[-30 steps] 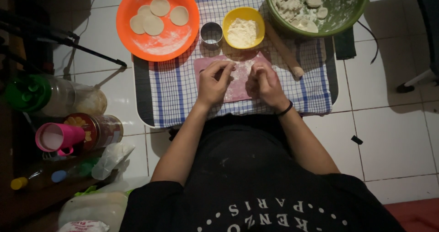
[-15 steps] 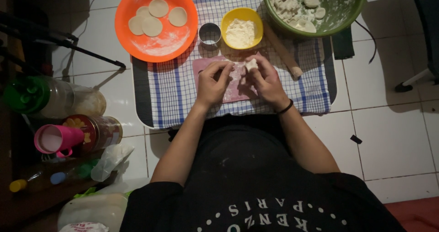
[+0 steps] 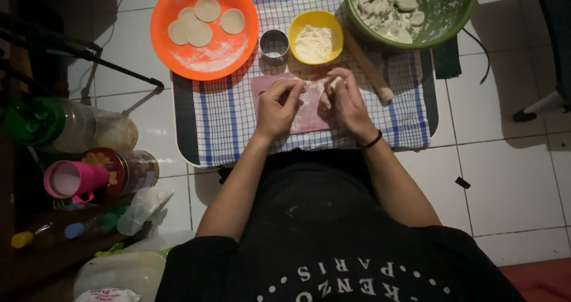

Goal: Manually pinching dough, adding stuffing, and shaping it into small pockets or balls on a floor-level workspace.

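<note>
The person wore a black short-sleeved top with pale lettering set in a curve across the chest and faint light dusty smudges on the cloth below it. Both forearms were bare from the sleeve ends down. The left hand (image 3: 278,107) carried nothing on its wrist; the right hand (image 3: 344,101) had a thin black band (image 3: 373,141) around its wrist.
</note>
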